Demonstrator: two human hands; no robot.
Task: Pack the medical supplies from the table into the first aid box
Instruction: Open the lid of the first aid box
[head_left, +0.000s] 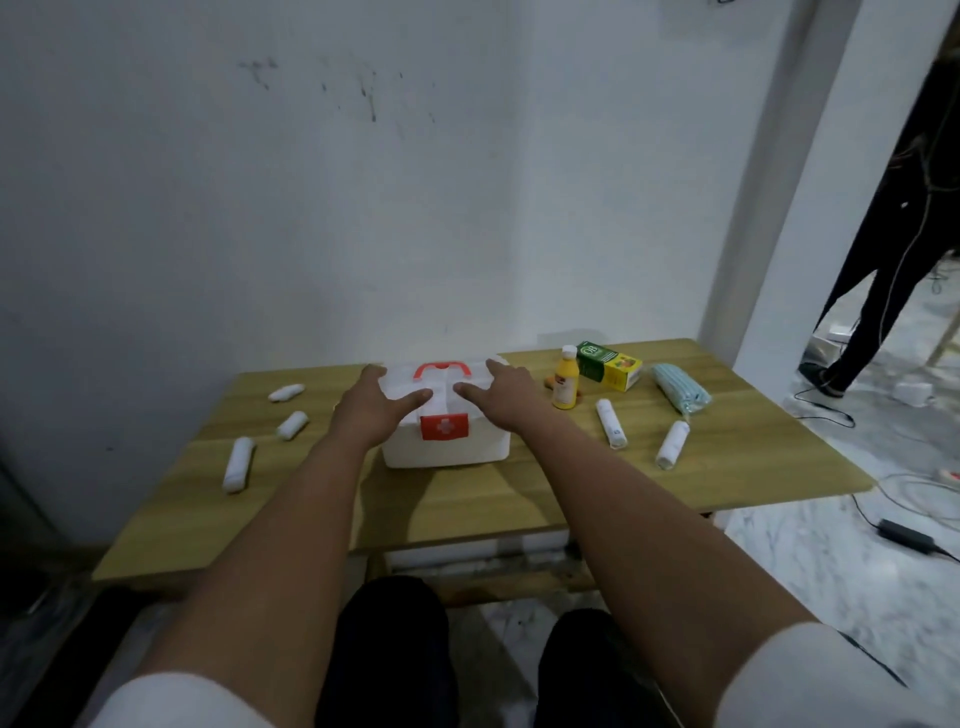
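both hands lie flat and spread on the closed lid of the first aid box (445, 415), left hand (376, 408), right hand (496, 397), gripping nothing. bandage rolls (239, 464) lie either side of the box; a yellow bottle (565, 384) stands just right and could topple if the lid swings wide.
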